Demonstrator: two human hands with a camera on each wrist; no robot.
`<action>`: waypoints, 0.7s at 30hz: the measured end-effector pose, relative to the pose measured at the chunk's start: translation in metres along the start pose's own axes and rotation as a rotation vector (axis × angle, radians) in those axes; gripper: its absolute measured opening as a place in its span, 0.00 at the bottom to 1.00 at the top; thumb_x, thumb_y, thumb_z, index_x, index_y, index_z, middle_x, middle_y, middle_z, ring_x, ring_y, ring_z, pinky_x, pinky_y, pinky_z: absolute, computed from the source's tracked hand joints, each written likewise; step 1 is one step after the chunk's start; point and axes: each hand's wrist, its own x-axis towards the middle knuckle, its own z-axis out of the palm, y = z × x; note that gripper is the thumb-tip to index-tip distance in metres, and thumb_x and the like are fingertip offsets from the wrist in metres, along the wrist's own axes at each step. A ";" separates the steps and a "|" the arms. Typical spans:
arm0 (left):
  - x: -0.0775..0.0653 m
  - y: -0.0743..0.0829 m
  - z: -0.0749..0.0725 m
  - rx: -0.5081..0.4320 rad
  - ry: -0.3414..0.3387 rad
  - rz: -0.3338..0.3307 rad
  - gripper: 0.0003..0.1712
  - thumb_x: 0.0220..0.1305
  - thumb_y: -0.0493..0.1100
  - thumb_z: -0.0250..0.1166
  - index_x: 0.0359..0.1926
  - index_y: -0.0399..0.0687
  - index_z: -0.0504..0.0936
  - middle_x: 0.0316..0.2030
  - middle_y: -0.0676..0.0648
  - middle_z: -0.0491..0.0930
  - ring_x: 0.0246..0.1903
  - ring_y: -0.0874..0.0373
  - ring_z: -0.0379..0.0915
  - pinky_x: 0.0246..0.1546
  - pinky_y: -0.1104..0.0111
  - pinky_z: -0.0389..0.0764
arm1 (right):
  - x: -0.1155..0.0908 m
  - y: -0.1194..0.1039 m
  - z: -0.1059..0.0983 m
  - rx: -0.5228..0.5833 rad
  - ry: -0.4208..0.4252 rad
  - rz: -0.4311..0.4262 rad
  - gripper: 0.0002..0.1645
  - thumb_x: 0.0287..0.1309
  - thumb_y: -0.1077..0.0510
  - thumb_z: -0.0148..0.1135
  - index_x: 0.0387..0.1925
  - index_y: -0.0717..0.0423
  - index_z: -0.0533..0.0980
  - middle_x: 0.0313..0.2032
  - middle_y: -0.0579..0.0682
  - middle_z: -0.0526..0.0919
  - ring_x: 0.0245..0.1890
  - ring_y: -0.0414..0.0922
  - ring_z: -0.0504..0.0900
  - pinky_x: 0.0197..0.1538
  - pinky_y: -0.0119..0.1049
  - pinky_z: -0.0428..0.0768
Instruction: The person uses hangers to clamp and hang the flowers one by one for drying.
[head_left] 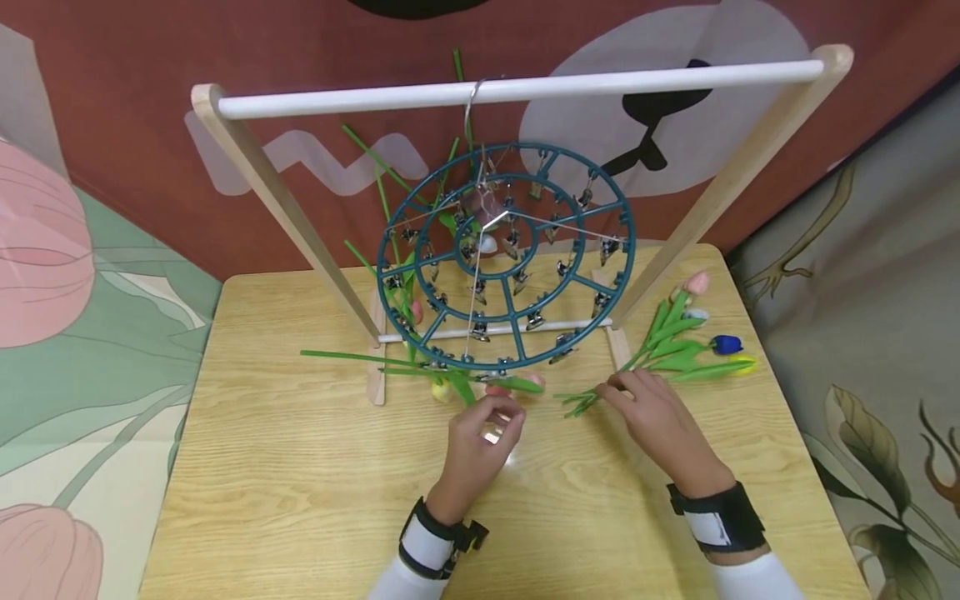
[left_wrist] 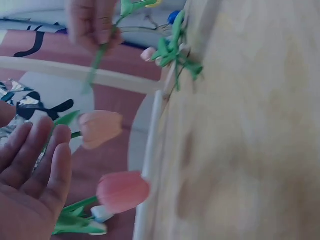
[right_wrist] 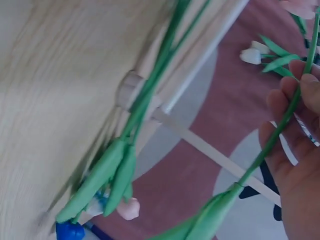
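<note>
My right hand [head_left: 663, 421] pinches the green stem of a yellow tulip [head_left: 742, 363], whose broad leaf [right_wrist: 212, 212] hangs below the fingers in the right wrist view. Beneath it lies a bunch of tulips, with a blue bloom [head_left: 726, 345] and a pink one [head_left: 696, 283]. My left hand [head_left: 480, 442] is under the near rim of a round teal clip hanger [head_left: 628, 242], fingers loosely bent and holding nothing visible. Close by its fingertips are a pale pink tulip [left_wrist: 101, 129] and a deeper pink tulip [left_wrist: 123, 192], head down among the hanger's metal clips.
The hanger hooks over the white top bar [head_left: 637, 81] of a wooden stand, whose right post [head_left: 727, 183] rises beyond my right hand. More green stems [head_left: 360, 356] jut out on the hanger's left side. A printed curtain [head_left: 300, 50] hangs behind the table [head_left: 285, 483].
</note>
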 end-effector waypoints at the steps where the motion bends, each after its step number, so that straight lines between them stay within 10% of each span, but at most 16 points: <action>1: -0.002 -0.001 0.003 -0.014 -0.012 -0.011 0.09 0.63 0.29 0.70 0.44 0.37 0.84 0.37 0.40 0.88 0.34 0.52 0.87 0.36 0.69 0.89 | 0.000 -0.002 -0.003 0.008 0.007 -0.004 0.20 0.57 0.77 0.64 0.49 0.58 0.82 0.43 0.55 0.82 0.42 0.52 0.82 0.43 0.46 0.83; 8: -0.009 0.005 0.026 -0.210 -0.092 -0.062 0.21 0.66 0.30 0.69 0.59 0.30 0.80 0.47 0.34 0.87 0.43 0.45 0.89 0.45 0.65 0.90 | 0.012 -0.031 -0.019 0.091 0.142 -0.099 0.28 0.84 0.58 0.34 0.45 0.59 0.83 0.41 0.51 0.83 0.40 0.47 0.83 0.40 0.39 0.85; 21: 0.003 0.024 0.024 -0.487 0.083 0.007 0.11 0.68 0.20 0.59 0.48 0.25 0.82 0.46 0.27 0.84 0.52 0.55 0.85 0.50 0.60 0.88 | 0.032 -0.066 -0.022 0.297 0.163 -0.058 0.23 0.81 0.48 0.46 0.50 0.58 0.82 0.44 0.48 0.86 0.44 0.43 0.86 0.49 0.31 0.86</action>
